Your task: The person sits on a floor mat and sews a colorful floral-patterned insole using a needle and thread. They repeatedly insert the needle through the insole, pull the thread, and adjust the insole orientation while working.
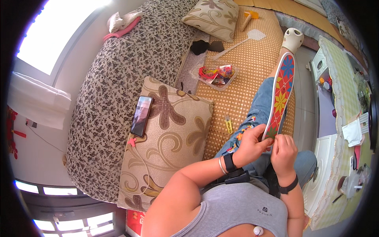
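Observation:
A long insole (281,100) with a bright star and diamond pattern and a white edge lies lengthwise over my jeans-clad leg. My left hand (257,142) grips its near end, with the thumb on the green part. My right hand (283,148) is closed at the same end, fingertips pinched at the rim; whether a needle or thread is between them cannot be seen. Yellow thread snips (228,124) lie on the woven mat left of my leg. Farther off, a clear plastic box (220,87) holds tangled colourful thread.
A phone (141,116) and a white cable rest on a patterned cushion (177,142) at my left. Beyond are a fly swatter (256,34), a wooden-handled mallet (246,22), dark cloth pieces (199,47) and another cushion (213,16). A cluttered table with a green checked cloth (345,100) stands at right.

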Demonstrator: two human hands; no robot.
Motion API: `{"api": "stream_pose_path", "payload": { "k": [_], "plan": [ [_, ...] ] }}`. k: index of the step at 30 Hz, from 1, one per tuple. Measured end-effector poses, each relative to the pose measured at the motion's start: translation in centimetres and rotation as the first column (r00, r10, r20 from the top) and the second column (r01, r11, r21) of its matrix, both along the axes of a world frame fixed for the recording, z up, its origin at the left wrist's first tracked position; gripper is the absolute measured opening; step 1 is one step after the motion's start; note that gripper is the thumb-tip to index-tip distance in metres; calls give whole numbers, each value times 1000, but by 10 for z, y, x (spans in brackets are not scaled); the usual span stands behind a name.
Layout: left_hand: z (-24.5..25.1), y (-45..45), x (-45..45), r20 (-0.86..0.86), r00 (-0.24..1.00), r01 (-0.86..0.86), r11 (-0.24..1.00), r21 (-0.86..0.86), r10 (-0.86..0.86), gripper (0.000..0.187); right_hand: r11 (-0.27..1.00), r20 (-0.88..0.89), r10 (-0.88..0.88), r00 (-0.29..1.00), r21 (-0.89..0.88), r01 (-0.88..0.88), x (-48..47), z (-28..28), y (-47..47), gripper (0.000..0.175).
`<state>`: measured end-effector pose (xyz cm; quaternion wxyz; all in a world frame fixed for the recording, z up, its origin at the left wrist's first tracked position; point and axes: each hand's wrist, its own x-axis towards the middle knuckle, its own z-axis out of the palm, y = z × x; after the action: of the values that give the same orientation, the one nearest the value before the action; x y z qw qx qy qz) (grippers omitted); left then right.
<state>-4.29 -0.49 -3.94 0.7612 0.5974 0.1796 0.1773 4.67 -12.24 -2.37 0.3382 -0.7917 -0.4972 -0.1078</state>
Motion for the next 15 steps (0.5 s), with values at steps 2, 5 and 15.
{"api": "stream_pose_path", "payload": {
  "k": [2, 5, 15],
  "plan": [
    [2, 1, 1, 5, 998, -56, 995, -88, 57, 18, 998, -42, -20, 999, 60, 22, -1, 1, -1, 15],
    [0, 5, 0, 24, 997, -66, 982, -174, 71, 21, 989, -80, -47, 996, 138, 57, -2, 4, -4, 15],
    [-10, -2, 0, 42, 998, 59, 995, -77, -56, 21, 998, -20, -20, 1000, 54, 21, -2, -4, -9, 13]
  ]
}}
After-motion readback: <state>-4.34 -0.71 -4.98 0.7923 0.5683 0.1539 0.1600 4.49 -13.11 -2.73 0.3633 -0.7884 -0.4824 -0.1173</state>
